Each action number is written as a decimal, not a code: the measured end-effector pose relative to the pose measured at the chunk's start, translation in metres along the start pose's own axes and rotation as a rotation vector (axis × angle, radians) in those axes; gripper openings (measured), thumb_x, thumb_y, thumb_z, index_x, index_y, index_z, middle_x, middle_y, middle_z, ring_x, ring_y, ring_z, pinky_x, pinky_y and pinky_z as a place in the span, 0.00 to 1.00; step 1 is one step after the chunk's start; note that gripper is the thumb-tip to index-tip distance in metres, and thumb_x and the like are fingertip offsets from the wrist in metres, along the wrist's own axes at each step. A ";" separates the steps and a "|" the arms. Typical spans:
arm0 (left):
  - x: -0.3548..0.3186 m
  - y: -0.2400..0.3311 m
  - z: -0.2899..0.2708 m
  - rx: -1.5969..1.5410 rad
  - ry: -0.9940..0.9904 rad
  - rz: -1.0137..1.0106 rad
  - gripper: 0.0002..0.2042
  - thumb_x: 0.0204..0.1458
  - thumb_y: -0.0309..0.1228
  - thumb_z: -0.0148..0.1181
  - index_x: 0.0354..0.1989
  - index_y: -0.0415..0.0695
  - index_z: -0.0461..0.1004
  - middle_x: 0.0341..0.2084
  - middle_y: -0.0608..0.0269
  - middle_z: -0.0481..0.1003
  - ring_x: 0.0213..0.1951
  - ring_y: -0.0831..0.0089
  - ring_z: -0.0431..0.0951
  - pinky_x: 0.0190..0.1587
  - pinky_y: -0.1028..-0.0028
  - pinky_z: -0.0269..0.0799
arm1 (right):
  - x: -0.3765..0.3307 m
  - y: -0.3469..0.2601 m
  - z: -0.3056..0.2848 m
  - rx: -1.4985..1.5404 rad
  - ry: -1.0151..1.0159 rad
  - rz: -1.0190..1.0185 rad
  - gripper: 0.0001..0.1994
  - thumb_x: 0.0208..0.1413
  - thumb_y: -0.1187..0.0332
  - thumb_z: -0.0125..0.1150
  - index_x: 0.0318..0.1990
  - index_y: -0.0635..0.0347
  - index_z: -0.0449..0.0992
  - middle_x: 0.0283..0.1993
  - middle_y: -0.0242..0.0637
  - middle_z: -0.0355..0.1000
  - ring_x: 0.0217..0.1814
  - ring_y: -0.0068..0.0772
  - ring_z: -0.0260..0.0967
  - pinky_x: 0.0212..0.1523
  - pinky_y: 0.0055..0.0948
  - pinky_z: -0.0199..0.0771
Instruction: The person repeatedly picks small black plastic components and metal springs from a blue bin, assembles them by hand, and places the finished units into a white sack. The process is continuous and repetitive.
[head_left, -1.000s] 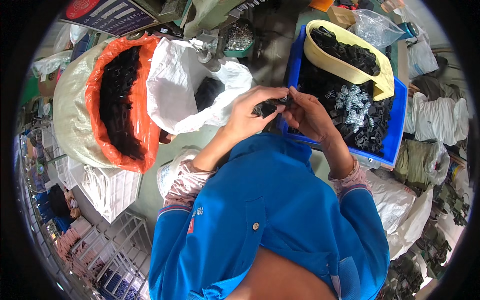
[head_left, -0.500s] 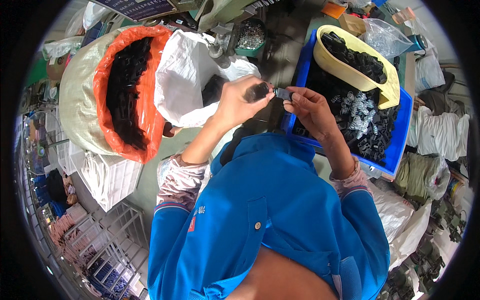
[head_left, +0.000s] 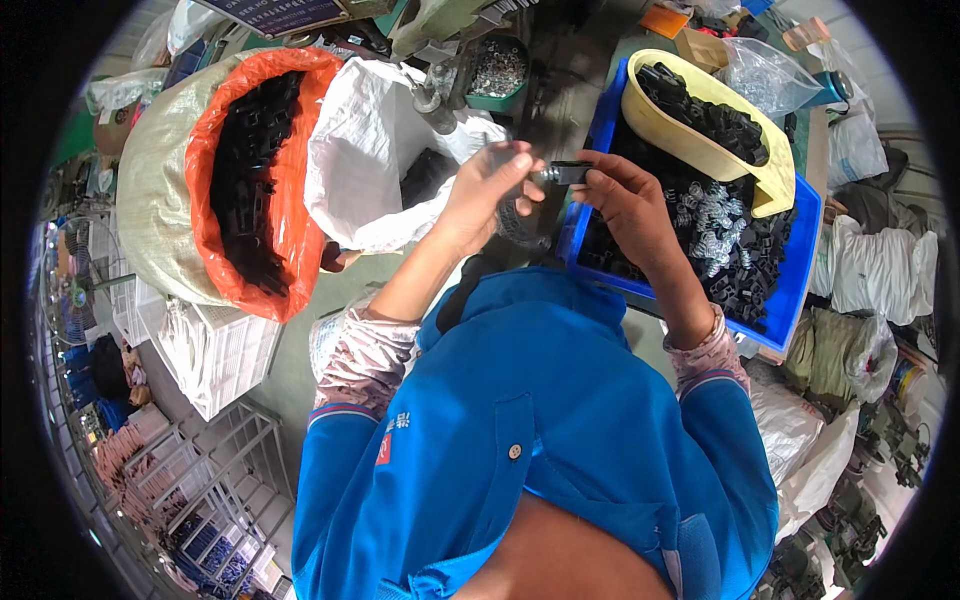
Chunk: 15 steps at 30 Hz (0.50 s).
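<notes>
Just above centre frame, the left hand [head_left: 490, 190] and right hand [head_left: 625, 200] each pinch one end of one small black part [head_left: 566, 173]. One blue tray [head_left: 795, 290] at right holds loose black pieces and one yellow tub [head_left: 700, 150]; two open sacks, one orange-lined sack [head_left: 205, 180] and one white sack [head_left: 355, 170], sit upper left.

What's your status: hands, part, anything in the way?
Left hand and right hand both pinch one small black plastic part, held above the blue plastic bin. Nothing between the hands.
</notes>
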<state>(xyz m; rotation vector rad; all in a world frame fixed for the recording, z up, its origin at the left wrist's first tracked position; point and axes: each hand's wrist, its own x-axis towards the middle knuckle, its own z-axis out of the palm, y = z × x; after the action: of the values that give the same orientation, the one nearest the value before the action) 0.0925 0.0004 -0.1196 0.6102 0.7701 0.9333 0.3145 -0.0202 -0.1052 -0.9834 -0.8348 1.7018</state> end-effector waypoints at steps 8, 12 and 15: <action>-0.023 0.011 0.014 0.156 -0.174 -0.099 0.18 0.59 0.27 0.55 0.58 0.40 0.66 0.52 0.54 0.73 0.47 0.62 0.79 0.45 0.65 0.80 | 0.007 -0.038 -0.017 -0.203 -0.008 -0.072 0.15 0.58 0.68 0.63 0.50 0.66 0.74 0.38 0.32 0.75 0.37 0.21 0.72 0.41 0.22 0.73; -0.024 0.008 0.017 0.194 -0.262 -0.140 0.19 0.58 0.27 0.59 0.58 0.41 0.68 0.52 0.54 0.74 0.49 0.60 0.79 0.49 0.64 0.78 | 0.013 -0.047 -0.016 -0.336 -0.038 -0.095 0.11 0.56 0.69 0.65 0.44 0.65 0.75 0.36 0.33 0.75 0.37 0.22 0.72 0.41 0.22 0.73; -0.025 0.007 0.020 0.192 -0.287 -0.180 0.19 0.58 0.29 0.60 0.57 0.40 0.67 0.52 0.54 0.74 0.49 0.59 0.79 0.49 0.64 0.77 | 0.014 -0.047 -0.016 -0.377 -0.082 -0.080 0.11 0.55 0.71 0.66 0.42 0.66 0.76 0.35 0.33 0.76 0.37 0.23 0.73 0.40 0.23 0.73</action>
<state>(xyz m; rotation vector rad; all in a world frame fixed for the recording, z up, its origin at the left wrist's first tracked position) 0.0957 -0.0212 -0.0947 0.8093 0.6473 0.5944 0.3447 0.0084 -0.0745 -1.1172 -1.2648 1.5551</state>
